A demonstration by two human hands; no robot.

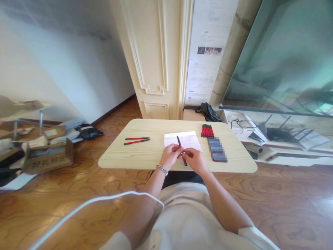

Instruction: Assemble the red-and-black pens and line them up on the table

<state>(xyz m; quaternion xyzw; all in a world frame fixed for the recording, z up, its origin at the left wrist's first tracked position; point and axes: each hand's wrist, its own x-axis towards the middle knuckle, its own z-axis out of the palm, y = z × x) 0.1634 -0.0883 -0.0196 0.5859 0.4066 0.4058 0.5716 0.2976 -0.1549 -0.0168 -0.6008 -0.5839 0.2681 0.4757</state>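
Both my hands meet over a sheet of white paper [170, 137] near the table's front edge. Between them is a red and black pen [179, 140], its black end pointing away and its other end showing below my fingers. My left hand [169, 155], with a chain bracelet at the wrist, pinches the pen near its middle. The fingers of my right hand [195, 159] are closed on the pen too, just beside the left fingertips. Two similar pens [137, 141] lie side by side on the left. A row of several red and black pens [207, 131] lies at the right.
The pale wooden table [114, 158] has rounded corners. A pixelated phone-like object [218, 150] lies near its right side. A white cable [104, 198] crosses by my left arm. Cardboard boxes [49, 158] stand on the floor at left; a black bag [208, 111] sits behind the table.
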